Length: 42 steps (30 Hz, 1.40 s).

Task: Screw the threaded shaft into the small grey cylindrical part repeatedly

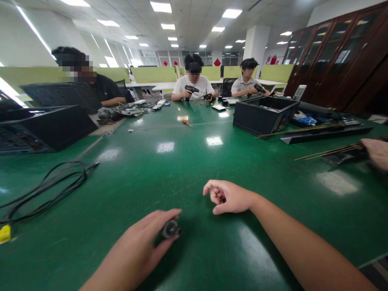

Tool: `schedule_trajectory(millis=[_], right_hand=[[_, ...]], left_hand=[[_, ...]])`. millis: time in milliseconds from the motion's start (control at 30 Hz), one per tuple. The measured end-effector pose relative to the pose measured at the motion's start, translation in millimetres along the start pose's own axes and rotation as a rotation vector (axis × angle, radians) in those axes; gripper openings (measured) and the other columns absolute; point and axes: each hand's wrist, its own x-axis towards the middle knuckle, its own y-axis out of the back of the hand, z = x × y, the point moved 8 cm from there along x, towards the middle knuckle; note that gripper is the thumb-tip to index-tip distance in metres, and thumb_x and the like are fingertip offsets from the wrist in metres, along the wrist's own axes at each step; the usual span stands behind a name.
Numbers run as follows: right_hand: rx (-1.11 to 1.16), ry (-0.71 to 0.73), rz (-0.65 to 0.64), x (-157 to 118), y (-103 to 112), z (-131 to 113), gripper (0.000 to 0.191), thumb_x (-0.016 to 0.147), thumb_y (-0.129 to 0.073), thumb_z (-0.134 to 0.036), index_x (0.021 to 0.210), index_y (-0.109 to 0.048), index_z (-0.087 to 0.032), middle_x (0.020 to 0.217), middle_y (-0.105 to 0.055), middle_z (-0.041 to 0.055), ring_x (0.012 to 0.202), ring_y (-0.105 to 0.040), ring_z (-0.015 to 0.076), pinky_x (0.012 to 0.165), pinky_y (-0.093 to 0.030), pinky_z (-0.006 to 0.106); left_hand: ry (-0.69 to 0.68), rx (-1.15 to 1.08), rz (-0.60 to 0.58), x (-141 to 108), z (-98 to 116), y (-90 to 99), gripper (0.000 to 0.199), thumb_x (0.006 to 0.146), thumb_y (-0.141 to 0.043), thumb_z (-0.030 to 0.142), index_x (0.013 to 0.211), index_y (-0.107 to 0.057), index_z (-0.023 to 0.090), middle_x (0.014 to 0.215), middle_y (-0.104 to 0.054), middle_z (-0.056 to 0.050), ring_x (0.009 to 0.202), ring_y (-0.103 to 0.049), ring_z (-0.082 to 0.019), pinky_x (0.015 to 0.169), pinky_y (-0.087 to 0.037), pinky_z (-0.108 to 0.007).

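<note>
My left hand (136, 238) is low in the head view, its fingers and thumb closed around a dark cylindrical object (170, 229). The object's round, ridged end points toward the right; the rest is hidden in the hand, and I cannot tell its kind. To the right, my right hand (228, 197) hovers just above the green tabletop (188, 169). Its fingers curl loosely with the thumb apart, and I see nothing held there, though a small dark spot shows between the fingers. The two hands do not touch each other.
Black cables (65, 180) lie at left near a black computer case (45, 129). An orange screwdriver (186, 122) is farther back. Another black case (263, 115) and metal strips (327, 133) stand at right. Three people sit across; another person's hand (377, 153) reaches in at right.
</note>
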Motion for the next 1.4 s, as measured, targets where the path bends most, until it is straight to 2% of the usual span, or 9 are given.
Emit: schedule_trajectory(millis=[33,100,200,400,533,633,967,1200,1400], right_hand=[[0.028,0.02,0.004,-1,0,-1,0.053,0.069,-0.073,-0.007,0.115,-0.05,-0.02,0.073,-0.05,-0.0089,0.06,-0.045,0.0071,0.058,-0.037,0.019],[0.008,0.032,0.043,-2,3,1,0.059,0.068,-0.069,-0.002,0.12,-0.048,-0.021,0.079,-0.052,-0.0071,0.063,-0.048,0.007,0.058,-0.038,0.018],[-0.149,-0.001,0.151,-3,13,7,0.062,0.067,-0.063,0.003,0.122,-0.049,-0.022,0.084,-0.054,-0.0057,0.061,-0.049,0.0057,0.055,-0.038,0.017],[-0.353,0.036,0.173,-4,13,-2,0.055,0.068,-0.069,-0.002,0.119,-0.057,-0.021,0.092,-0.061,-0.0009,0.076,-0.058,0.0115,0.062,-0.043,0.021],[-0.522,0.107,0.217,-6,6,-21,0.048,0.068,-0.08,-0.018,0.113,-0.063,-0.021,0.098,-0.064,0.0024,0.083,-0.059,0.0168,0.071,-0.046,0.027],[-0.617,0.135,0.271,-7,2,-29,0.039,0.072,-0.079,-0.024,0.109,-0.066,-0.021,0.095,-0.065,0.0032,0.083,-0.06,0.0182,0.075,-0.046,0.029],[-0.621,0.239,0.356,-14,-3,-42,0.029,0.076,-0.074,-0.02,0.104,-0.067,-0.022,0.093,-0.069,0.0041,0.084,-0.064,0.0199,0.078,-0.048,0.031],[-0.566,0.304,0.333,-13,-7,-44,0.011,0.083,-0.069,-0.022,0.094,-0.07,-0.021,0.087,-0.071,0.0043,0.08,-0.065,0.0189,0.076,-0.049,0.03],[-0.575,0.303,0.332,-13,-7,-44,0.01,0.082,-0.07,-0.023,0.092,-0.071,-0.021,0.084,-0.071,0.0043,0.077,-0.066,0.0188,0.074,-0.049,0.03]], left_hand=[[-0.008,-0.029,-0.059,18,6,-13.5,0.041,0.084,-0.07,0.026,0.124,-0.061,0.03,0.106,-0.073,-0.001,0.089,-0.071,-0.019,0.078,-0.058,-0.025],[0.001,-0.086,-0.092,49,17,-32.1,0.034,0.081,-0.069,0.016,0.112,-0.062,0.027,0.102,-0.072,0.0,0.088,-0.07,-0.019,0.078,-0.057,-0.027],[0.013,-0.184,-0.07,69,22,-45.6,0.026,0.08,-0.069,0.014,0.103,-0.063,0.024,0.095,-0.071,0.0,0.084,-0.068,-0.018,0.077,-0.055,-0.028],[-0.063,-0.293,0.076,55,5,-43.1,0.029,0.085,-0.07,0.018,0.113,-0.068,0.025,0.107,-0.07,-0.004,0.096,-0.068,-0.017,0.086,-0.054,-0.028],[-0.009,-0.328,0.162,54,-8,-43.5,0.03,0.081,-0.075,0.018,0.111,-0.07,0.024,0.102,-0.073,-0.003,0.092,-0.069,-0.017,0.084,-0.055,-0.028],[0.009,-0.339,0.199,54,-8,-43.8,0.029,0.079,-0.077,0.019,0.107,-0.07,0.023,0.098,-0.074,-0.003,0.088,-0.071,-0.018,0.081,-0.057,-0.028],[-0.015,-0.352,0.195,52,0,-45.6,0.028,0.078,-0.079,0.021,0.105,-0.072,0.023,0.097,-0.076,-0.002,0.086,-0.073,-0.017,0.081,-0.058,-0.026],[-0.042,-0.345,0.224,50,1,-43.6,0.027,0.078,-0.078,0.022,0.105,-0.073,0.023,0.098,-0.077,-0.004,0.087,-0.073,-0.019,0.082,-0.061,-0.031],[-0.064,-0.342,0.237,49,4,-41.8,0.026,0.079,-0.078,0.02,0.104,-0.072,0.023,0.097,-0.076,-0.004,0.087,-0.073,-0.018,0.081,-0.061,-0.029]])
